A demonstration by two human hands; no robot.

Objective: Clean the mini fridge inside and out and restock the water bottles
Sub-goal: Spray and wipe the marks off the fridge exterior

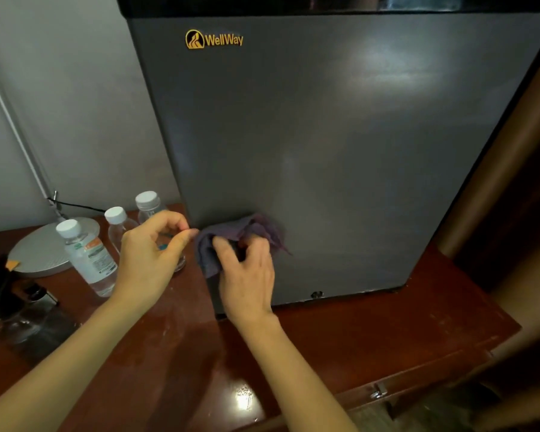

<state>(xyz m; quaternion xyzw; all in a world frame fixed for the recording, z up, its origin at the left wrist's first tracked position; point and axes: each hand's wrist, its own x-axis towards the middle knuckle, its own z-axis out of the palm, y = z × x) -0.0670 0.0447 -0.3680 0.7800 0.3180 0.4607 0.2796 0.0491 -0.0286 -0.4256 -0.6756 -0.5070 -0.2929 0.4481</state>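
Pressing purple cloth (252, 227) on upright mini fridge (325, 135), right hand (247, 275) grip clenched round it; left hand (147, 254) grip unclear

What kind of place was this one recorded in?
Probably a hotel or guest room, though that is a guess: a mini fridge stands on a wooden desk, three small water bottles wait beside it, and a desk lamp sits to their left.

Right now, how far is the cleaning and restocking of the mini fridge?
Done: nothing I can confirm; the mini fridge door is shut, hiding the inside. In hand: the right hand holds a purple cloth against the door's lower left corner. Left: three water bottles stand outside beside it, not restocked.
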